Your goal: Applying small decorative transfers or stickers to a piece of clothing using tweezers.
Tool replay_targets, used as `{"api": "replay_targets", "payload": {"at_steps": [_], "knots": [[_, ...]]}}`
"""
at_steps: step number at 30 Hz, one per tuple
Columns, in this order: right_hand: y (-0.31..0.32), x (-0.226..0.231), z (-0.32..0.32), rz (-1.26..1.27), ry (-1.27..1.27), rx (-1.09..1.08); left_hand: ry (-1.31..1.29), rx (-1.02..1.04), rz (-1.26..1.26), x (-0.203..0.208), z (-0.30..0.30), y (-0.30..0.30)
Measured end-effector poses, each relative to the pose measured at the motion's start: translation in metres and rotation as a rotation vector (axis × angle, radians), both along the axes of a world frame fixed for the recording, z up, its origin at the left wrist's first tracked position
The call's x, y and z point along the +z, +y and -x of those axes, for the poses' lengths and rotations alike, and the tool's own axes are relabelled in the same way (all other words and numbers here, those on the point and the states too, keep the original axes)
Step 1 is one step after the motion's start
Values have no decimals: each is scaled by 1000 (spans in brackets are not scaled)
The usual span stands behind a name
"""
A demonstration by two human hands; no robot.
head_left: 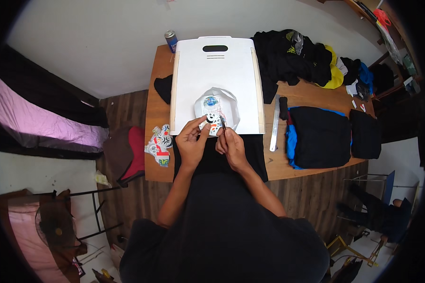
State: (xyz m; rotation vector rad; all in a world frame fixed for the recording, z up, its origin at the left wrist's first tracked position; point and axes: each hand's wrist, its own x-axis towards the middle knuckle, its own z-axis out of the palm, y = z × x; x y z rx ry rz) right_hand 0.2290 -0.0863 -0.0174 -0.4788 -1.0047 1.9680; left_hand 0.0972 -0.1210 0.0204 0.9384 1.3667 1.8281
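Note:
My left hand (192,140) has its thumb and fingers closed on the lower left edge of a piece of white film with a colourful printed pattern (214,125). In my right hand (232,147) is a thin dark pen-like tool (223,122), tip pointing away from me over the film; its exact kind is too small to tell. The film lies on a crumpled, translucent sheet (231,101) with a round blue print (211,102) near its far end. Beneath everything is a white board (241,70) with an oval slot at its far end.
Patterned scraps (159,144) lie left on the wooden table (276,162). A metal ruler (274,123) and folded black clothes (318,137) are at right. Behind them is a garment pile (293,56). A spray can (171,41) stands back left. Another person (382,214) is at far right.

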Motion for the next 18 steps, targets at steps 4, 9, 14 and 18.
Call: {"api": "replay_targets", "payload": {"at_steps": [4,9,14,18], "knots": [[-1,-2,0,4,6,12,-39,-29,17,2,0,0],[0,-5,-2,-22,-14,36,-28,-14,-2,1,-1,0],[-1,-3,-1,-20,-24,37,-51,-15,21,0,0,-1],[-1,-4,0,-19,-23,38,-62,-12,12,-2,0,-1]]}}
